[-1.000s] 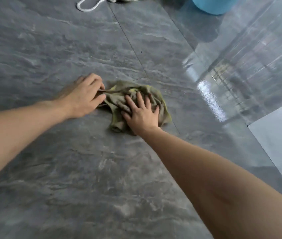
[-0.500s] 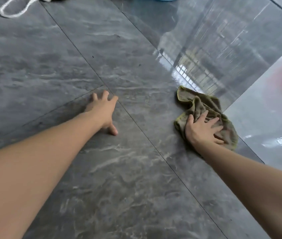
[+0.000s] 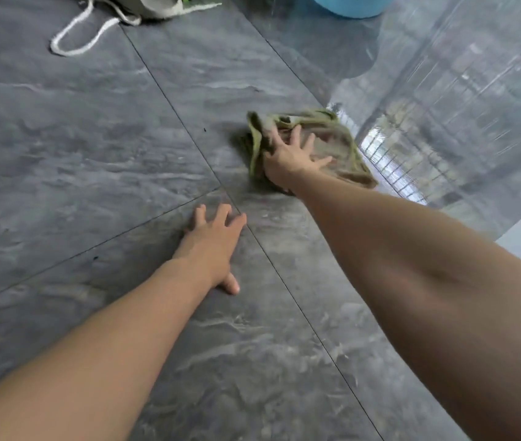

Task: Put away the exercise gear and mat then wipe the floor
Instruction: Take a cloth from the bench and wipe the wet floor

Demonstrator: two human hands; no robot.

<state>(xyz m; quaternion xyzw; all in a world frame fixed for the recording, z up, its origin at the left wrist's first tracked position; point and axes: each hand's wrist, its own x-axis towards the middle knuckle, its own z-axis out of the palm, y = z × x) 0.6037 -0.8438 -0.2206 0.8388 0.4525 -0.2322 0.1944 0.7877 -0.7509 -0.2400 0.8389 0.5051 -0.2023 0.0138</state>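
Observation:
A crumpled olive-green cloth (image 3: 335, 138) lies on the grey marbled tile floor (image 3: 93, 148), a little right of centre. My right hand (image 3: 291, 154) presses flat on the cloth with its fingers spread; the cloth and hand are blurred by motion. My left hand (image 3: 214, 246) rests palm-down on the bare floor, nearer to me and to the left of the cloth, fingers spread, holding nothing.
A pale drawstring bag (image 3: 157, 6) with a white cord (image 3: 74, 36) lies at the top left edge. A blue bucket (image 3: 348, 4) stands at the top edge. The floor to the right is glossy with reflections.
My right hand has swept the cloth from the right back toward the centre and farther away. My left hand let go of the cloth a second ago and now stays planted on the floor.

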